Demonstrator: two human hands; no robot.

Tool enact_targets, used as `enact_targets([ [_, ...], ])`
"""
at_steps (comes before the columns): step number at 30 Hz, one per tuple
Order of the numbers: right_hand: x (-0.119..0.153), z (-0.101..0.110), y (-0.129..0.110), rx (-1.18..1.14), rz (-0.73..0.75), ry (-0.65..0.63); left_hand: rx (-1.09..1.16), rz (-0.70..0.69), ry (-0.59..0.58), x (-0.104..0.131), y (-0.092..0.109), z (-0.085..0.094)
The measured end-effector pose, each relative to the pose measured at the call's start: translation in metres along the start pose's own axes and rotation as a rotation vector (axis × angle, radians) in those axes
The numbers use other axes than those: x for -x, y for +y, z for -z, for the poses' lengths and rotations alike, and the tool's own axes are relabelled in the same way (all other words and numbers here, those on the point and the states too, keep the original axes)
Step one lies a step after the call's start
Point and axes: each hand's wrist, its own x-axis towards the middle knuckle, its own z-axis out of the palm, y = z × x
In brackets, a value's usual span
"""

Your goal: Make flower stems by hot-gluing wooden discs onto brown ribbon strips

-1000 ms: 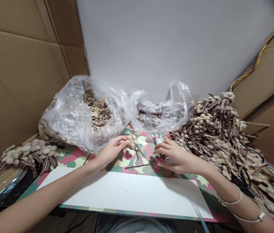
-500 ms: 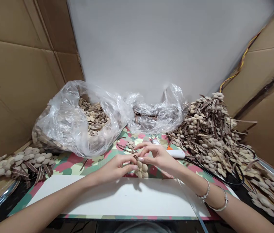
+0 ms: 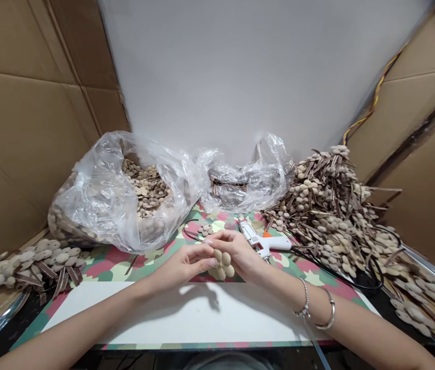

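Observation:
A beige flower-shaped piece (image 3: pixel 223 265) with rounded padded petals is held up between both hands, over the back edge of a white board (image 3: pixel 186 318). My left hand (image 3: pixel 194 261) pinches its left side between thumb and fingers. My right hand (image 3: pixel 236 253) has its fingers closed at the top of the piece, close to the left fingertips; part of the piece's upper edge is hidden by them. Just behind the hands, a similar flower piece (image 3: pixel 205 229) lies on the camouflage-patterned cloth (image 3: pixel 144 263). A white glue gun (image 3: pixel 265 241) lies right of my right hand.
An open plastic bag (image 3: pixel 101 190) of beige pieces stands at back left, another clear bag (image 3: pixel 248 180) at back centre. Flower pieces with brown ribbons form a large pile (image 3: pixel 328 205) on the right and a smaller pile (image 3: pixel 36 262) on the left. A black cord crosses the right side.
My right hand has turned and its fingers have drawn together at the top of the flower piece. More of the glue gun now shows. The view has shifted slightly.

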Motion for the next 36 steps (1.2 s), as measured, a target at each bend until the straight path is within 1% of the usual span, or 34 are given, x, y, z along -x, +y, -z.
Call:
enact_targets([
  [6,0.001,0.000,-0.001,-0.064,-0.018,-0.016,0.002,0.056,-0.005,0.000,-0.003,0.000],
  [10,0.004,0.001,-0.007,-0.126,-0.052,-0.063,0.056,0.043,-0.058,0.001,0.003,-0.002],
  [12,0.004,0.002,-0.011,-0.088,-0.085,-0.096,0.098,0.028,-0.084,0.002,0.007,-0.004],
  [15,0.005,0.005,-0.014,0.019,-0.146,-0.183,0.145,0.038,-0.119,0.003,0.011,-0.007],
  [17,0.005,0.006,-0.016,0.076,-0.152,-0.204,0.189,0.048,-0.150,0.003,0.010,-0.006],
  [20,0.007,0.007,-0.018,0.111,-0.107,-0.164,0.246,0.060,-0.195,0.002,0.006,0.000],
  [22,0.007,0.007,-0.018,0.103,-0.078,-0.130,0.246,0.060,-0.202,0.001,0.002,0.005],
  [25,0.007,0.007,-0.016,0.112,-0.051,-0.052,0.201,0.055,-0.150,0.000,-0.002,0.010],
  [29,0.004,0.009,-0.011,0.159,-0.044,0.033,0.152,0.073,-0.106,-0.001,0.000,0.008],
  [32,0.003,0.010,-0.010,0.159,-0.041,0.043,0.122,0.086,-0.099,-0.001,0.005,0.004],
  [36,0.005,0.009,-0.014,0.214,-0.033,0.000,0.073,0.111,-0.074,0.000,0.005,0.005],
])
